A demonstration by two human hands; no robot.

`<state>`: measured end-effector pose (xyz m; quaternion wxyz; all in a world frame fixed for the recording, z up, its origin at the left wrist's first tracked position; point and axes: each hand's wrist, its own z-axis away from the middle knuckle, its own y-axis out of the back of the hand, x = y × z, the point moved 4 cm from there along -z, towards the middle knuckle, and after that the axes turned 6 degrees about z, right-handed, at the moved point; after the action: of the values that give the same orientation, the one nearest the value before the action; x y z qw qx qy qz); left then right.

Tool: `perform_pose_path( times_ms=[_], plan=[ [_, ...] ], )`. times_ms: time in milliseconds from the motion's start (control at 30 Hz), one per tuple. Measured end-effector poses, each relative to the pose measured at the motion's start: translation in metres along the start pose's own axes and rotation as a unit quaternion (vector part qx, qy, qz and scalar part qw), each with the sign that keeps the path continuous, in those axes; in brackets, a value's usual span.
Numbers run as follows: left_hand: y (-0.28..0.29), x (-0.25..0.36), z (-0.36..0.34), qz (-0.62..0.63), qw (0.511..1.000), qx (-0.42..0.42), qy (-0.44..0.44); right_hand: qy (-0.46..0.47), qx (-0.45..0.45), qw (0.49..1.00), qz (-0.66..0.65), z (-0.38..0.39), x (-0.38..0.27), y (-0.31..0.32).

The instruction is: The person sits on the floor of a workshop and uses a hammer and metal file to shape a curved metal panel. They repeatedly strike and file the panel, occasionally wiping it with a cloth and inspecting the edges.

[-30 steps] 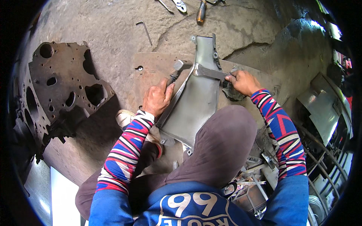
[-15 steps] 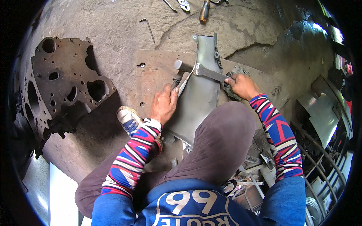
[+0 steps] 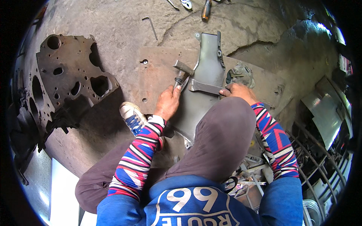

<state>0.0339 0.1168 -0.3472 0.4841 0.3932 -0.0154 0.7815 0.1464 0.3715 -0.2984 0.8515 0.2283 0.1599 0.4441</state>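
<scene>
A curved grey sheet-metal piece (image 3: 210,58) with small tabs lies on a flat rusty steel plate (image 3: 158,60), its lower end beside my bent knee. My left hand (image 3: 169,100) grips a hammer (image 3: 183,67) at the handle, with the head at the piece's left edge. My right hand (image 3: 238,91) is closed on a flat dark metal bar (image 3: 205,86) that lies across the middle of the piece. A crumpled dark cloth (image 3: 240,74) lies just above my right hand, on the plate.
A rusty engine block (image 3: 71,64) sits at the left. A hex key (image 3: 150,27), an orange-black handled tool (image 3: 206,10) and other tools lie on the cracked concrete ahead. Curved sheet panels (image 3: 319,109) and metal bars are at the right, with scrap (image 3: 256,180) beside my leg.
Both my hands have shifted slightly rightward. The flat bar has slid down the piece, away from the bright bend. The hammer has also moved right, and the cloth shows more above my right hand.
</scene>
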Motion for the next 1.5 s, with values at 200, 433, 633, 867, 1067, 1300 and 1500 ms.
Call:
perform_pose_path(
  times_ms=[200, 433, 633, 867, 1067, 1300, 1500],
  plan=[
    [-0.004, 0.005, 0.021, 0.036, 0.998, 0.043, -0.004, 0.038, -0.071, 0.989, -0.122, -0.02, 0.001, -0.014],
    [0.003, 0.008, 0.02, 0.034, 0.999, -0.01, 0.017, 0.056, -0.192, 0.955, -0.22, -0.026, -0.009, 0.018],
    [0.016, 0.009, 0.01, 0.038, 0.998, -0.041, 0.03, -0.044, -0.364, 0.858, -0.359, -0.019, -0.032, 0.048],
    [0.017, 0.007, 0.006, 0.045, 0.996, -0.055, 0.06, -0.057, -0.359, 0.824, -0.434, 0.011, -0.076, 0.034],
    [0.014, 0.013, 0.021, 0.072, 0.994, -0.007, 0.077, -0.086, -0.222, 0.845, -0.479, 0.014, -0.09, 0.025],
    [0.026, 0.034, 0.049, 0.18, 0.968, 0.174, 0.028, -0.067, -0.22, 0.84, -0.491, 0.0, -0.091, 0.02],
    [0.015, 0.024, 0.032, 0.052, 0.996, 0.068, 0.025, -0.055, -0.218, 0.848, -0.481, -0.004, -0.091, 0.018]
  ],
)
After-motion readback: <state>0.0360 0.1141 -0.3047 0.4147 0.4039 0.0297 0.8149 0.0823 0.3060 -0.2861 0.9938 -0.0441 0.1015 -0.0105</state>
